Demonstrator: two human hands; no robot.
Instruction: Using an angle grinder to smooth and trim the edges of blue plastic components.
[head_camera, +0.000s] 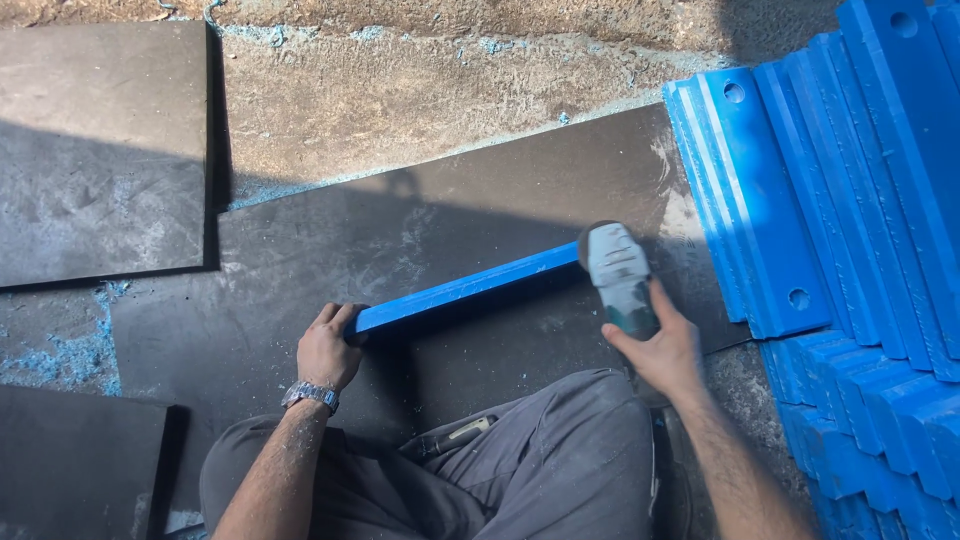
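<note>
Running from lower left to upper right, the blue plastic bar (462, 289) is lying between the left hand (327, 349), its grip closed on the bar's near end, and the right hand (664, 347), its grip closed on an angle grinder (619, 275) at the far end.

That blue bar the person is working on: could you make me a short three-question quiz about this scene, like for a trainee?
1. True or false: the left hand grips one end of the blue bar.
2. What does the right hand hold? A) a paintbrush B) a handheld power grinder C) a bucket
3. Fill in: the bar lies on a dark ___ on the ground.

Key:
1. True.
2. B; its head meets the bar's far end.
3. Sheet; stacked blue bars lie beyond the right hand.
</note>
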